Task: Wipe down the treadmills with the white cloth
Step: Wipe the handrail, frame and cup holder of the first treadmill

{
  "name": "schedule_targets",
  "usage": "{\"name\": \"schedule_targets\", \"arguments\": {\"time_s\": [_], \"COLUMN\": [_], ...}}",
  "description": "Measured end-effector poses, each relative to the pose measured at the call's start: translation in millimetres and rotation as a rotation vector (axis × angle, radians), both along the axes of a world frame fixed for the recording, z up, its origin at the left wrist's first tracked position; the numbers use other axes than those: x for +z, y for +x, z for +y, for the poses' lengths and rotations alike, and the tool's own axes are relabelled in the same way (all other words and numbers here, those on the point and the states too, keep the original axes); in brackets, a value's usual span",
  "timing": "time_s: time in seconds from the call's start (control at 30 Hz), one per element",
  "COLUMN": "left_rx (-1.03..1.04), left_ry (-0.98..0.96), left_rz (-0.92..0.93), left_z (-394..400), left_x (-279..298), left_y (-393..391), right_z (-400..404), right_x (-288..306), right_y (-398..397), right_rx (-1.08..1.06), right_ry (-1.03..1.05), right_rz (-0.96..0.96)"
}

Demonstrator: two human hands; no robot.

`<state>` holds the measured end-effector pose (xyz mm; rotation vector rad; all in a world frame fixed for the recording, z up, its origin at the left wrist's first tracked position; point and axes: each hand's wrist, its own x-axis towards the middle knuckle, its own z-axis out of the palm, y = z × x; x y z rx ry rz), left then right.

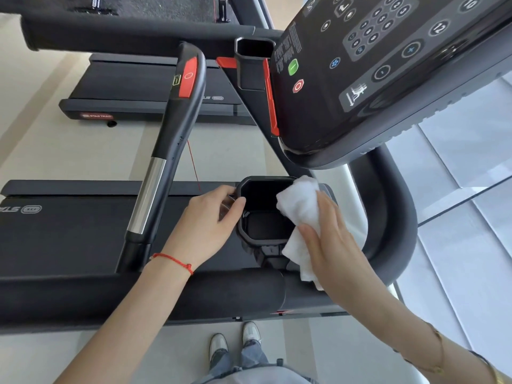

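While left hand steadies cup holder, right hand presses white cloth

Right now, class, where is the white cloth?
In the head view, right of centre: the white cloth is under the right hand, against the cup holder's right rim.

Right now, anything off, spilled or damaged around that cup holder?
Nothing stands out. The cup holder looks intact, no spill visible. The right hand presses the white cloth on its rim; the left hand steadies the other side. A thin red cord hangs by the handrail, taut, not tangled.
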<state>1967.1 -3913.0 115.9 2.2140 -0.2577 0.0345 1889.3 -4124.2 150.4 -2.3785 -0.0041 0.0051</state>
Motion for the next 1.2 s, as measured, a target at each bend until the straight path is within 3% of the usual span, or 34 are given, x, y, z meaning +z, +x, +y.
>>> {"name": "schedule_targets", "arguments": {"time_s": [0.37, 0.53, 0.6, 0.73, 1.03, 1.2], "left_rx": [-0.009, -0.006, -0.003, -0.003, 0.015, 0.013], "left_ry": [0.039, 0.047, 0.049, 0.043, 0.034, 0.025], "left_rz": [0.019, 0.028, 0.032, 0.042, 0.053, 0.068], "left_z": [0, 0, 1, 0, 0, 1], "left_x": [0, 0, 0, 0, 0, 0], "left_y": [1, 1, 0, 0, 0, 0], "right_z": [3, -7, -2, 6, 12, 18], "right_x": [-1, -13, -14, -4, 15, 13], "right_y": [64, 42, 32, 43, 114, 126], "right_rx": [-0.050, -0.031, -0.014, 0.195, 0.643, 0.653], "right_ry": [-0.112, -0.065, -0.088, -0.323, -0.421, -0.506], "right_rz": [0.095, 0.115, 0.040, -0.194, -0.128, -0.123]}}
